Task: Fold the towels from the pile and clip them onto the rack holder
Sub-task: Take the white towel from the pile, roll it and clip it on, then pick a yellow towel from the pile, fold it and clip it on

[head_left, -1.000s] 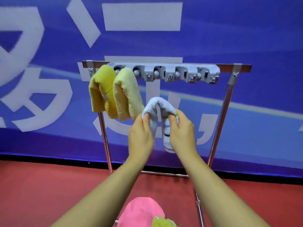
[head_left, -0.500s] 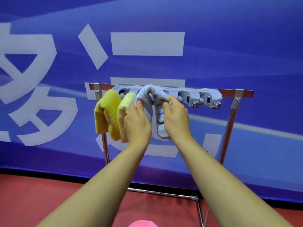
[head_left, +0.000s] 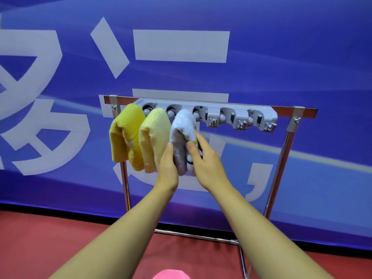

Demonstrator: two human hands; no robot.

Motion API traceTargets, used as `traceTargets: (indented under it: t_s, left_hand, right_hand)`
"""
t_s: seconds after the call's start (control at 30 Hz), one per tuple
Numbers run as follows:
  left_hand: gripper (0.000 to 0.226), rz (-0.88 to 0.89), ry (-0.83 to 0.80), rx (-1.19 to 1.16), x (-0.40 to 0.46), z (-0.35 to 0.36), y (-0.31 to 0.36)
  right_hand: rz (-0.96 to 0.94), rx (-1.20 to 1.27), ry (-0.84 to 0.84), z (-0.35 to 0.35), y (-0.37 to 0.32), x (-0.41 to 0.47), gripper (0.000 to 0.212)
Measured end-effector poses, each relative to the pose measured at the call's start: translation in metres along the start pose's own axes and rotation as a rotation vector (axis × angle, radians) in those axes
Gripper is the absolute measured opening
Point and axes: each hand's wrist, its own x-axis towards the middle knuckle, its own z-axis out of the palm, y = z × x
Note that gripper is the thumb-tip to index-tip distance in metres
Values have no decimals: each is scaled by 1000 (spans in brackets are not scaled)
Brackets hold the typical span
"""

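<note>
Hands flanked white towel (head_left: 182,135), which hung long axis vertical from third clip of rack holder (head_left: 221,115), straight ahead. Left hand (head_left: 167,166) lay flat-fingered against its left side; right hand (head_left: 205,158) touched its right fold with loose fingers, equally near.

A blue banner wall (head_left: 281,57) printed with large white characters (head_left: 181,46) is observed behind. A black strip is noted along its base. Red flooring (head_left: 50,238) is seen below.

Metal rack (head_left: 278,170) on red floor (head_left: 40,238); grey clip holder (head_left: 237,115) carrying two yellow towels (head_left: 124,137), one white towel (head_left: 182,127).
</note>
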Motion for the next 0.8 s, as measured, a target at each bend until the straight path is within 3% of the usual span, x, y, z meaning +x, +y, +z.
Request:
traceTargets:
  t_s: [0.1, 0.27, 0.43, 0.63, 0.8]
  left_hand:
    - [56, -130, 6, -41, 3, -7, -12]
    - [53, -237, -32, 98, -13, -27, -39]
    - [53, -223, -232, 572, -54, -60, -106]
    - [52, -291, -452, 973, -104, -105, -216]
    - [52, -476, -537, 1132, -130, -152, -302]
  right_hand:
    - [61, 81, -2, 5, 5, -5, 43]
    - [146, 98, -2, 10, 34, -16, 45]
    - [231, -121, -47, 27, 116, -66, 53]
    - [401, -461, -394, 79, 251, -148, 57]
    - [533, -582, -707, 118, 351, -220, 56]
